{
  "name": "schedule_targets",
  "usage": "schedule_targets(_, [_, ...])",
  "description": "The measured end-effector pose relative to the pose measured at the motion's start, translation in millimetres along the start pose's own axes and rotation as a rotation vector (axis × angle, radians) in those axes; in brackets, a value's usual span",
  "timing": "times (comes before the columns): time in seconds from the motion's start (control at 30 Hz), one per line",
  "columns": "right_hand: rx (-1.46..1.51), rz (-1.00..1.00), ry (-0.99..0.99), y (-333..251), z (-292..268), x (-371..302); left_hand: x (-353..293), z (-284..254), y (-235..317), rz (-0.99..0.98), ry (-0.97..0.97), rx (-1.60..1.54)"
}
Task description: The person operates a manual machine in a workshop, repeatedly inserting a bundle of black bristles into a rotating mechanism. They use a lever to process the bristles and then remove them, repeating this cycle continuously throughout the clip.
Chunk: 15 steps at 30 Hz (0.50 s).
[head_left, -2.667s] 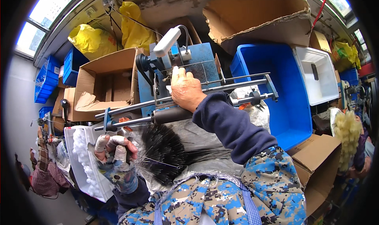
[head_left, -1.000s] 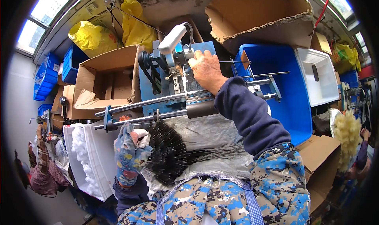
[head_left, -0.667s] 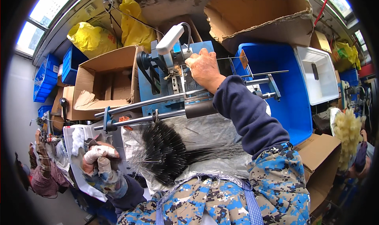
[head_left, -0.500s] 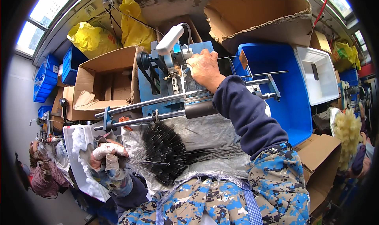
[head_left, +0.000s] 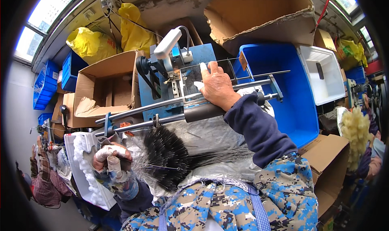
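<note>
thin wire (head_left: pixel 162 166), perhaps part-hidden by left fingers (head_left: pixel 115 166)

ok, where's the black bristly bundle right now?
Head view, left of and below centre: the black bristly bundle lies on the grey sheet, right of the left hand and below the metal rails in the picture.

A crumpled grey sheet (head_left: pixel 210 134) carries 1 bundle of thin dark strands (head_left: pixel 165 158).

2 rails (head_left: pixel 154 106): glossy metal; blue bin (head_left: pixel 300 105): smooth plastic; carton (head_left: pixel 259 8): matt cardboard.
</note>
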State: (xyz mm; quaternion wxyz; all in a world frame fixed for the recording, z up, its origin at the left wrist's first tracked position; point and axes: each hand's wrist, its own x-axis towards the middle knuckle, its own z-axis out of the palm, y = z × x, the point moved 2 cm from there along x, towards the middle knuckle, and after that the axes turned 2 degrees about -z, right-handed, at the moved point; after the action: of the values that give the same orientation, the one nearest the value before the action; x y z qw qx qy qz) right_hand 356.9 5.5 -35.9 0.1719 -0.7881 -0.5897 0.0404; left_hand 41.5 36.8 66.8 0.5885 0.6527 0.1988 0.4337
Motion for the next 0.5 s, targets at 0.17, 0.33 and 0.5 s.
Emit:
schedule_targets(0.17, [-0.011,-0.024,0.008,-23,12,6,-4,3,0,0.008,0.114,0.003])
schedule_targets(0.33, [0.071,-0.092,0.047,-61,22,15,-4,13,-2,-0.056,0.127,0.010])
schedule_targets(0.5, [0.032,-0.160,0.015,-37,17,11,2,9,-7,-0.044,0.003,0.019])
